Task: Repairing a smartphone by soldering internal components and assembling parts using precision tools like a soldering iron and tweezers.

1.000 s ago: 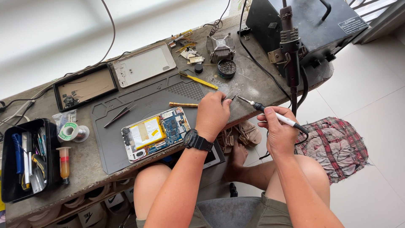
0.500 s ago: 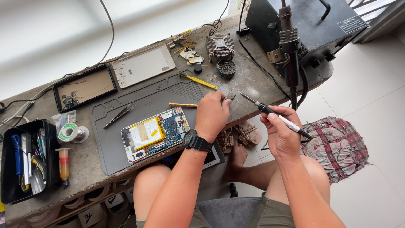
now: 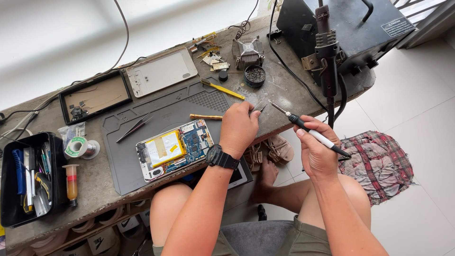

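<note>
At the bench's front edge, my right hand (image 3: pixel 318 154) is clamped on a soldering iron (image 3: pixel 308 131), its tip aimed at the small metal piece (image 3: pixel 258 107) pinched in the closed fingers of my left hand (image 3: pixel 239 129). Beside my left wrist, an opened tablet (image 3: pixel 174 148) lies on the grey work mat (image 3: pixel 156 124), with tweezers (image 3: pixel 134 127) nearby.

A worn workbench (image 3: pixel 279 92) carries a grey work mat (image 3: pixel 156 118) in its middle, a black tool tray (image 3: pixel 9 189) at its left end and a dark station box (image 3: pixel 350 33) at its right end. A solder spool (image 3: pixel 78 147) and a syringe (image 3: pixel 71 182) lie between tray and mat, while a white back cover (image 3: pixel 161 71) and a black frame (image 3: pixel 95 97) sit along the far edge.
</note>
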